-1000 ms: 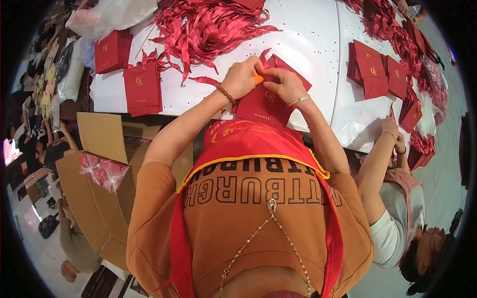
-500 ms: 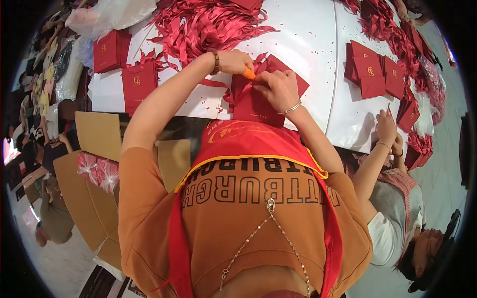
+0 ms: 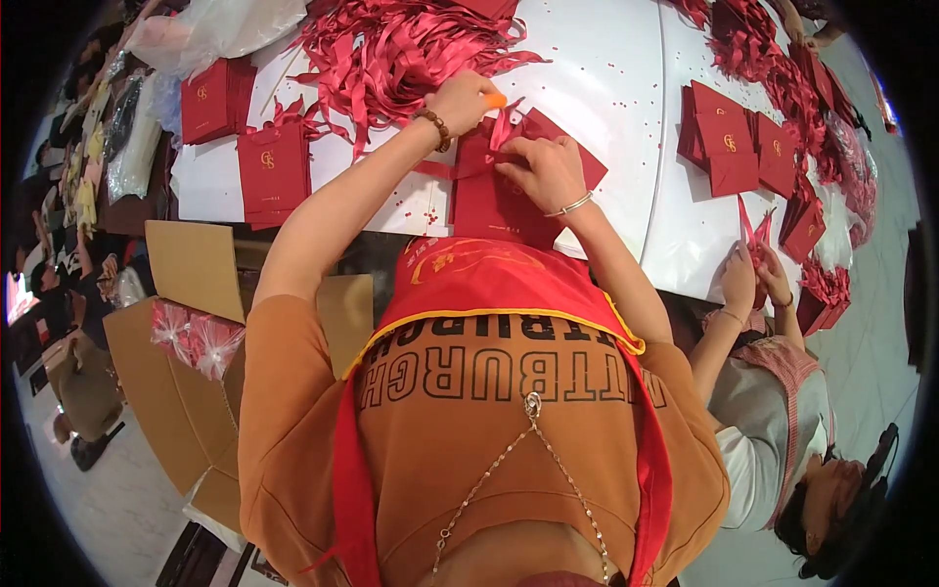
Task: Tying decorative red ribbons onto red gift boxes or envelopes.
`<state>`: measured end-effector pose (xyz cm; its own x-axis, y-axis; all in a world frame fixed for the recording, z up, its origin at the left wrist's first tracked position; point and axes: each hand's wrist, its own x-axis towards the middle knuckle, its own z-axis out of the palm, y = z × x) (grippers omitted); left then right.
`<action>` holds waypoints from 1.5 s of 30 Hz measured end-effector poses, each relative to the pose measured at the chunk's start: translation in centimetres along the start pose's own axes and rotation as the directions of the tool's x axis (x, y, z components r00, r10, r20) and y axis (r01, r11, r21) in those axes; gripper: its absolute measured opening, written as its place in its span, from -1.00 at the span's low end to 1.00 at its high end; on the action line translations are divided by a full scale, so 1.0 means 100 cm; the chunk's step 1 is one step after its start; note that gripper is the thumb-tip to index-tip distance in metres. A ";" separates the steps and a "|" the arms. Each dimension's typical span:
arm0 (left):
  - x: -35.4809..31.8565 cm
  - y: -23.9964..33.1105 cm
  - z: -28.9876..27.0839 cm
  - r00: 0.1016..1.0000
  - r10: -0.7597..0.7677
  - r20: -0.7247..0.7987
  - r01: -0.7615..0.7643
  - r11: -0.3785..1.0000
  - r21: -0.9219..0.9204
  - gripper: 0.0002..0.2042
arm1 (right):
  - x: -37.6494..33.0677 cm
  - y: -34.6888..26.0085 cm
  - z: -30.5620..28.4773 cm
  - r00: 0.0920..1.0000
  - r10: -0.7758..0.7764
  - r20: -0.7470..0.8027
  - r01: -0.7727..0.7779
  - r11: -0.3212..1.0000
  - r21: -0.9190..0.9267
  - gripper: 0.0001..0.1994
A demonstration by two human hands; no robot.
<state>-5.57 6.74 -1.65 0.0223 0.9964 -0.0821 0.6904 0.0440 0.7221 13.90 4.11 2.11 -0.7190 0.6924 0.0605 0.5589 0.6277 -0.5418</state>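
Observation:
My left hand, with a beaded bracelet at the wrist, is closed above the far edge of a red paper bag. At its fingertips shows a small orange object; whether it is a tool or a finger cover cannot be made out. A red ribbon stands up from the bag's top, just below the orange object. My right hand rests over the bag's right side, its thumb and forefinger pinching the ribbon's lower part. Beneath it another red bag sticks out to the right.
A big heap of red ribbons lies beyond my hands. Stacked red bags and more bags sit at left, others at right. An open cardboard box stands at lower left. A co-worker's hands handle ribbon at right.
My left hand has moved up and away from the right hand with the orange object. The right hand stays nearly in place. The co-worker's hands now hold up a ribbon.

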 end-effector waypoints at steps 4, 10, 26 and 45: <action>-0.026 0.000 -0.028 0.937 -0.318 0.148 0.346 0.766 -0.542 -0.70 | 0.005 0.016 0.006 0.987 0.153 0.043 -0.156 0.984 0.081 -0.75; -0.092 -0.018 0.002 0.978 -0.012 0.207 0.054 0.979 -0.197 -0.49 | 0.010 0.029 0.016 0.966 0.239 0.100 -0.254 0.950 0.180 -0.65; -0.158 -0.052 -0.110 0.978 -0.124 0.169 0.209 0.633 -0.746 -0.76 | 0.007 0.040 0.026 0.959 0.279 0.053 -0.284 0.948 0.143 -0.68; -0.078 0.020 -0.006 0.971 0.237 0.013 -0.209 0.830 0.518 -0.86 | 0.009 -0.003 0.000 0.984 -0.112 -0.137 0.071 0.960 -0.272 -0.73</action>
<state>-4.84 -0.86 0.85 0.1943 0.9775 0.0824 0.9426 -0.2093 0.2604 13.09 4.57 2.32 -0.7135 0.6599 0.2353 0.5973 0.7485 -0.2880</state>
